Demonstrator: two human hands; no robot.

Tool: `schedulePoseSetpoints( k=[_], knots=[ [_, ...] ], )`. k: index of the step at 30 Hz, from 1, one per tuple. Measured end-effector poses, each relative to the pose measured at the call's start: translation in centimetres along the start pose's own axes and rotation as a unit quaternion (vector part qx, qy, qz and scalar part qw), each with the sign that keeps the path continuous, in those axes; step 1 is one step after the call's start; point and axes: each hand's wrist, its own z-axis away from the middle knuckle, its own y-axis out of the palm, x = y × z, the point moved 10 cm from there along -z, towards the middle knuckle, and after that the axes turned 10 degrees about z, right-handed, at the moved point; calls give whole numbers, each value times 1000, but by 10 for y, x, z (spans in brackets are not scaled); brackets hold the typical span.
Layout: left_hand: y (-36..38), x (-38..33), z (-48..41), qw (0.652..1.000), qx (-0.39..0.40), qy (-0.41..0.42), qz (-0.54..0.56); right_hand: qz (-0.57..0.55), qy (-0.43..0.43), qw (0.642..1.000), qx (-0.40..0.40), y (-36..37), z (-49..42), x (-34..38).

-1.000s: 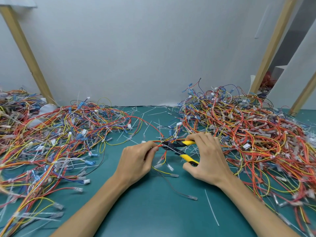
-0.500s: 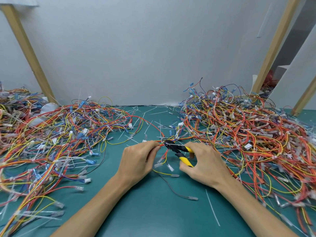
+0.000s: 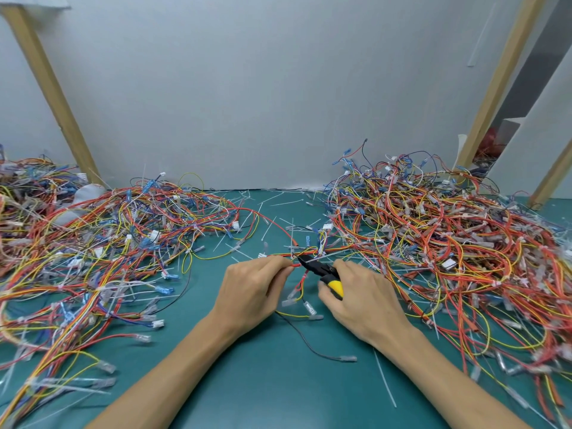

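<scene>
One grey wall fills the top half of the frame, and below it runs one teal counter right down to the bottom edge. There are two big tangles of red, yellow, orange and blue wire on it: the left heap sprawls across the middle left, and the right heap is piled higher at middle right, with a bare lane of counter between them. Three wooden posts lean against the wall, one at upper left and two at the right edge.

Two bare hands meet in the centre of the frame. The left hand has its fingers curled, pinching a thin wire bundle of red and yellow strands that trails off into the right heap. The right hand is wrapped round the yellow handles of one pair of cutters, whose black nose sits right on that bundle, just beside the left fingertips. Whether the blades have bitten cannot be told.

Below the hands, one loose black wire curls toward the lower centre, and one white cable tie lies flat beside the right forearm.
</scene>
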Motion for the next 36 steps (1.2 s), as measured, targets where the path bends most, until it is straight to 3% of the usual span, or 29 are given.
schedulePoseSetpoints(
  k=[9,20,26,36],
  knots=[
    [6,-4,1,1000,24,8,6,61,6,998,22,4,-6,-12],
    [6,1,0,999,28,-30,22,16,-24,1000,-10,-2,-6,-4],
    [8,-2,1,999,34,-25,12,11,-32,999,20,5,-6,0],
    [10,-3,1,999,32,-14,-33,36,21,998,44,-2,-5,-8]
  ],
)
